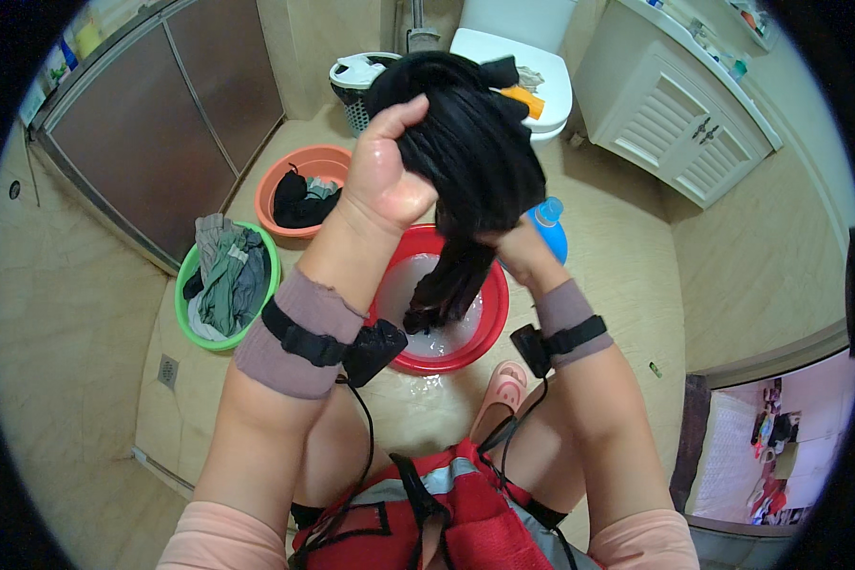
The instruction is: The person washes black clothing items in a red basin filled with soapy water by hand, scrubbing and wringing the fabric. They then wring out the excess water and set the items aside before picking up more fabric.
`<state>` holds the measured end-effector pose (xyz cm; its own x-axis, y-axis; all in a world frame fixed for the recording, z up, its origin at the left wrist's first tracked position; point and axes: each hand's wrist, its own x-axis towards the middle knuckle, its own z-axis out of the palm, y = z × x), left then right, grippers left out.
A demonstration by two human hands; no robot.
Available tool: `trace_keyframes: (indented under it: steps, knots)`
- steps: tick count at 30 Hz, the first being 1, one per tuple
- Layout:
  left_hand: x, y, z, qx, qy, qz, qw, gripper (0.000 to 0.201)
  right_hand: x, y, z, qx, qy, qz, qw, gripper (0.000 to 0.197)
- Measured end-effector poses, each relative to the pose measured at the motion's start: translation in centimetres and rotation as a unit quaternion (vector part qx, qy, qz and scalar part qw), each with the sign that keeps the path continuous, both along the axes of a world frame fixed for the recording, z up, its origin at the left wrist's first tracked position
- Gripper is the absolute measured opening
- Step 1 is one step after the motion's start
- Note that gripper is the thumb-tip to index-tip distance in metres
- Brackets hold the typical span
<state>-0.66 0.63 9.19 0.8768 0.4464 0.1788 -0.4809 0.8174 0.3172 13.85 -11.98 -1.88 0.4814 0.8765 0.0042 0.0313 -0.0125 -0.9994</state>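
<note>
A dark, wet-looking black garment is bunched up in front of me, above a red basin of cloudy water. My left hand grips its left side, thumb on top and the other fingers hidden by the cloth. Lower down on the right, my right hand is closed on the same garment, its fingers mostly covered. One end of the cloth hangs down into the basin.
Left of the basin stand a green basin of clothes and an orange basin with dark clothing. A blue bottle is at the right. Farther back are a lidded bin, a toilet and a white cabinet.
</note>
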Motion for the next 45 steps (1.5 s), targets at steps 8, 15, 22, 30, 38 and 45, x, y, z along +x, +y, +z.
trace_keyframes:
  steps: [8, 15, 22, 30, 38, 45]
  knots:
    - [-1.4, 2.1, 1.2, 0.023, -0.009, 0.077, 0.997, 0.046, 0.0, -0.2, 0.4, 0.017, -0.147, -0.004, 0.989, 0.045]
    - [-0.7, 2.6, 0.9, -0.032, 0.035, 0.124, 0.991, 0.039, 3.4, -0.4, 1.2, 0.006, -0.207, -0.084, 0.975, 0.03]
    - [-2.1, 3.8, 1.7, 0.021, -0.026, 0.135, 0.99, 0.033, 2.3, -1.0, 3.5, 0.118, -0.149, -0.077, 0.979, 0.029]
    - [-0.6, 2.0, 0.1, 0.015, -0.003, 0.072, 0.997, 0.033, -2.4, 1.2, -0.7, -0.003, -0.206, 0.082, 0.975, 0.048]
    - [-1.8, 3.3, 1.0, 0.02, -0.034, 0.087, 0.995, 0.032, 1.1, 1.0, 2.2, 0.045, -0.09, -0.037, 0.994, 0.034]
    - [-3.1, 4.9, 1.9, 0.007, -0.062, 0.162, 0.985, 0.024, 1.1, -1.0, 5.2, 0.093, -0.116, -0.073, 0.986, 0.023]
